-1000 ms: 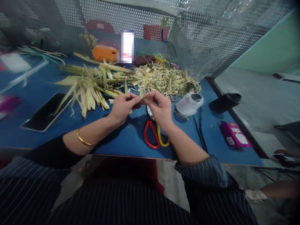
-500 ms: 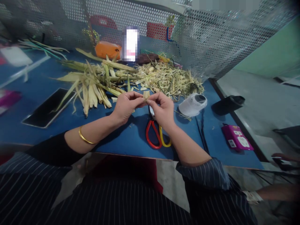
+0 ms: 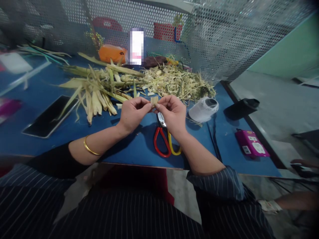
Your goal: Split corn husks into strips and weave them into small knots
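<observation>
Between my two hands is a small pale piece of corn husk (image 3: 154,100), upright above the fingertips. My left hand (image 3: 134,113) pinches its lower left side with thumb and forefinger. On the other side, my right hand (image 3: 173,114) pinches it near the bottom, and the fingertips of both hands almost meet. Scissors (image 3: 161,137) with one red and one yellow handle lie on the table just below, their blades partly hidden by my right hand. To the left spreads a bunch of whole corn husks (image 3: 97,99); behind my hands lies a heap of shredded husk (image 3: 176,83).
On the blue table (image 3: 139,149) stand a white thread cone (image 3: 203,110), a black cone (image 3: 241,109) and a purple box (image 3: 251,144) to the right. A dark-screened tablet or phone (image 3: 47,118) lies left. Behind rises a perforated metal screen (image 3: 209,49). Another person's arm (image 3: 296,200) shows at lower right.
The husk piece has turned slightly and looks wider between my fingers. Both hands stay pinched in nearly the same place. The whole view has shifted a little.
</observation>
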The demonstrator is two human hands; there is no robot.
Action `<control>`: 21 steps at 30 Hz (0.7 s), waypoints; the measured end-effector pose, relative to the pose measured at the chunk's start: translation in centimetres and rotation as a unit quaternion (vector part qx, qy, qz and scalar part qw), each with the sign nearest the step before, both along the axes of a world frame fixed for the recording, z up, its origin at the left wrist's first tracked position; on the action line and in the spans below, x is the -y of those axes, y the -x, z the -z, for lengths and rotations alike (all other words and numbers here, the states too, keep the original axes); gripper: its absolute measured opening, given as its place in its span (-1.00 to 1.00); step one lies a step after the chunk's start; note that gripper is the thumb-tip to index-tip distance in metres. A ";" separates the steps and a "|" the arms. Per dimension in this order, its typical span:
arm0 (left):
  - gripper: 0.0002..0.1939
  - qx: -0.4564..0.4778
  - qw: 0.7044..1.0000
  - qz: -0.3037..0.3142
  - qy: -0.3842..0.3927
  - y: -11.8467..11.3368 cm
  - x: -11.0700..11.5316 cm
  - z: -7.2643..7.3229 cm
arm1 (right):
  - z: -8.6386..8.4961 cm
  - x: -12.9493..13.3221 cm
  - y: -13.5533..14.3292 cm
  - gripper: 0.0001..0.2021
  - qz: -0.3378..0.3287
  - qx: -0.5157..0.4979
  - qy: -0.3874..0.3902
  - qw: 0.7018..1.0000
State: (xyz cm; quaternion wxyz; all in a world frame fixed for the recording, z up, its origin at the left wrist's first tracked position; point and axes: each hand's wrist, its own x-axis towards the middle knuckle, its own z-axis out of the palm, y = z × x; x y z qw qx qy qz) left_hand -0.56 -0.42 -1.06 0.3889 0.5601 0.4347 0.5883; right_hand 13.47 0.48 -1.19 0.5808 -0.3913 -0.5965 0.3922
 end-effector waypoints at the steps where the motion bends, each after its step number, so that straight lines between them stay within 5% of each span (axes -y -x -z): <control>1: -0.84 -0.006 1.000 -0.002 -0.006 0.0 0.0 0.1 | 0.0 0.0 0.0 -0.87 0.000 -0.007 0.000 1.000; 6: -0.83 -0.011 1.000 0.012 0.003 0.0 0.0 0.0 | 0.2 -0.3 0.0 -0.81 -0.002 -0.014 -0.002 1.000; 14: -0.78 0.138 0.972 0.067 0.180 0.2 -0.2 -0.7 | 0.1 -0.3 -0.6 -0.93 0.004 0.104 -0.085 0.991; 21: -0.81 0.175 0.953 0.106 0.224 0.8 -0.4 -0.6 | -0.2 -0.3 -0.9 -0.93 0.032 0.179 -0.149 0.972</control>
